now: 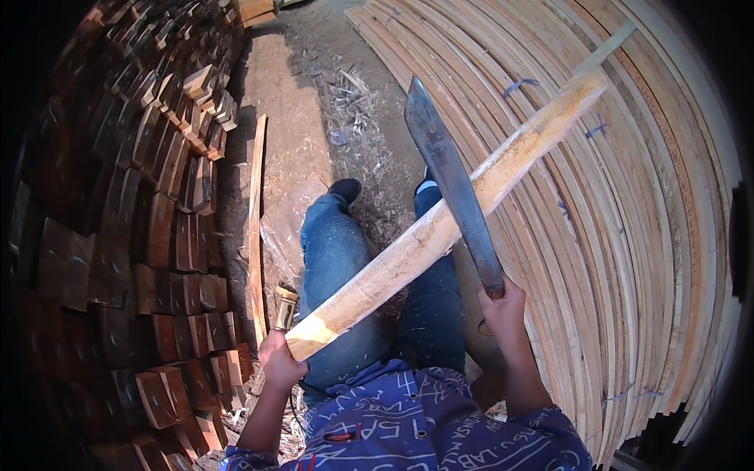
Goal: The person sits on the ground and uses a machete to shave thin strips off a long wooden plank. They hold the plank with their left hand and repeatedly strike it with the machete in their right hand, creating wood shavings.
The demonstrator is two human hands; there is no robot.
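My left hand (280, 360) is closed round the near end of a long, slightly curved piece of pale wood (400, 263). The piece slants up and right across my lap, its far end over the stacked planks. In my right hand (503, 307) is a machete (448, 161), gripped by its handle, which my fingers mostly hide. Its broad dark blade points up and away, crossing in front of the wood near the middle; I cannot tell whether they touch. A small brass-coloured cylindrical thing (285, 308) shows beside my left hand; its kind is unclear.
Stacked timber with dark cut ends (157, 235) rises at my left. Long pale planks (628, 259) are piled at my right, with blue ties (518, 85) among them. A thin wooden strip (256, 228) lies along the left. Wood shavings (353, 102) litter the ground ahead.
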